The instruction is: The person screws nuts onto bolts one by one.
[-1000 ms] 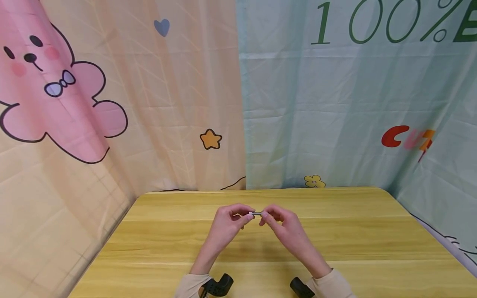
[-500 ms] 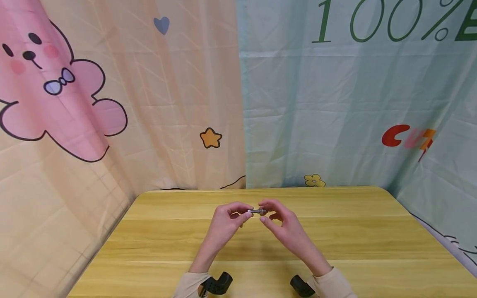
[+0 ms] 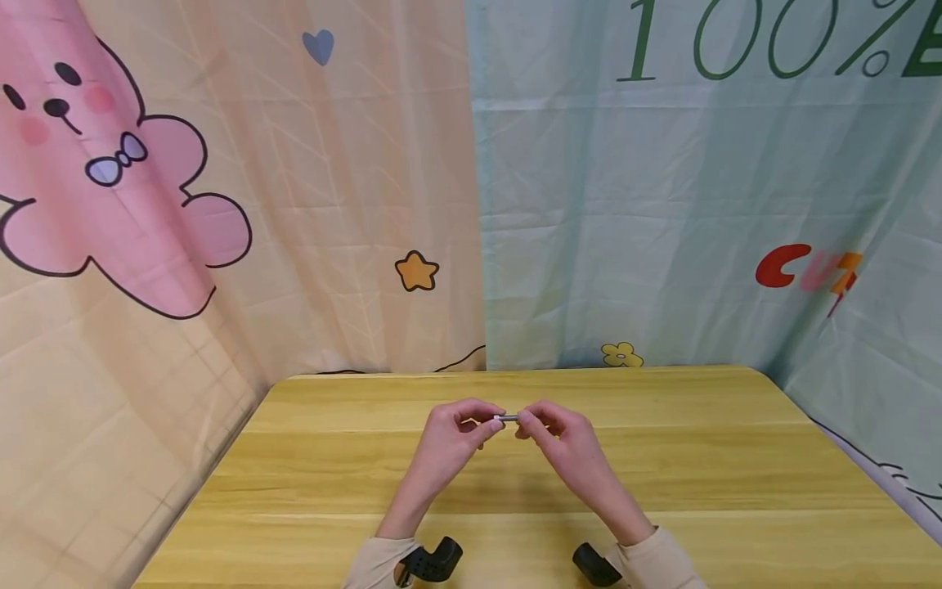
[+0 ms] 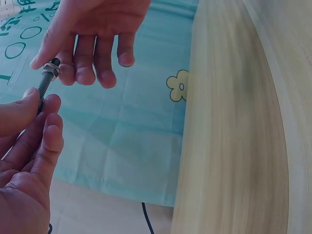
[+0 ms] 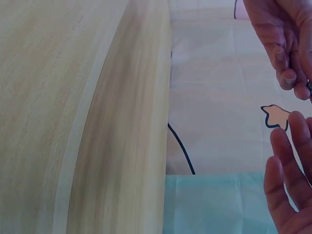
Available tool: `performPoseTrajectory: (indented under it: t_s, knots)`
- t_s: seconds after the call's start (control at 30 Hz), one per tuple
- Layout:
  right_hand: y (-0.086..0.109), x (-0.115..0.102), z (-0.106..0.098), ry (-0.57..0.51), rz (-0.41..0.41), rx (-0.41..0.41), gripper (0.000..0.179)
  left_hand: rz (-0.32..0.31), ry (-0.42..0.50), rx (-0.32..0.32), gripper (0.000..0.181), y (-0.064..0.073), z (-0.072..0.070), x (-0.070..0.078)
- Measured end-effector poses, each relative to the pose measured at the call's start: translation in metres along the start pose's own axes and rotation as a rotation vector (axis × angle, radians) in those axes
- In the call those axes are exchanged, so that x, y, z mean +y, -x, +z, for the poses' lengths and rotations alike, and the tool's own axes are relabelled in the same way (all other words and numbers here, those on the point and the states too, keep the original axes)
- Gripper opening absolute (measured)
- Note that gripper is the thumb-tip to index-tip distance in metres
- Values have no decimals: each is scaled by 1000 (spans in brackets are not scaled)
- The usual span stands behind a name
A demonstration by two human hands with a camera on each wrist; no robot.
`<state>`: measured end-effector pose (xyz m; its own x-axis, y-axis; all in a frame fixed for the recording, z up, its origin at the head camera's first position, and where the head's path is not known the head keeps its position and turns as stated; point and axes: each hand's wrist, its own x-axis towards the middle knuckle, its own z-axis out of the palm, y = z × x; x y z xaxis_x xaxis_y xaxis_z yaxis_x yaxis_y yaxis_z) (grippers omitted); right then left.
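Observation:
Above the table, my left hand (image 3: 455, 438) pinches one end of a small threaded metal bolt (image 4: 45, 86) between thumb and fingers. A hex nut (image 4: 51, 69) sits on the bolt near its other, dark end. The thumb and index finger of my right hand (image 3: 565, 446) pinch the bolt at the nut; its other fingers hang loosely apart in the left wrist view. From the head only the short shaft between the two hands shows, and the right fingers cover the nut. In the right wrist view the bolt is almost wholly out of frame.
A light wooden table (image 3: 331, 491) spreads beneath both hands. Printed curtains (image 3: 353, 196) hang behind and beside it. Black wrist devices (image 3: 434, 559) are worn at both sleeves.
Half a second ago the right thumb and fingers were spread, leaving the nut in sight; now they have come back together on it. The left hand has kept its grip on the bolt.

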<state>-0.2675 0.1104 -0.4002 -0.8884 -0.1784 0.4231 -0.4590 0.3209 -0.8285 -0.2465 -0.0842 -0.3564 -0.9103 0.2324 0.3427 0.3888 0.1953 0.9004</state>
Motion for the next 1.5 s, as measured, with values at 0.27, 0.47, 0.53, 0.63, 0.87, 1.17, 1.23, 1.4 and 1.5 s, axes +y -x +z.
performPoseTrajectory:
  t_s: [0.27, 0.47, 0.53, 0.63, 0.87, 1.17, 1.23, 1.4, 1.5]
  knots:
    - [-1, 0, -3, -31, -49, -64, 26, -8, -28, 13, 12, 1, -1, 0]
    - [-2, -5, -3, -25, -122, -70, 22, -6, -29, 13, 12, -1, -3, 0]
    - [-2, -10, -3, -21, -110, -68, 19, -7, -25, 9, 12, -1, -3, 0]
    - [1, -22, -5, -34, -96, -77, 15, -3, -17, 5, 11, -1, -2, 0]
    - [1, -9, -1, -10, 6, -77, 14, 2, -18, -16, 11, 0, -1, 0]
    - [4, -33, -7, -63, -84, -101, 24, -3, -30, 1, 11, -1, -3, -1]
    - [5, -37, -9, -65, -139, -103, 25, -4, -30, 6, 12, -1, -3, -2]
    - [4, -33, -9, -78, -178, -116, 18, 0, -24, 2, 11, -2, -3, -2]
    - [4, -31, -8, -103, -145, -124, 18, 4, -22, -1, 11, -1, -3, -1]
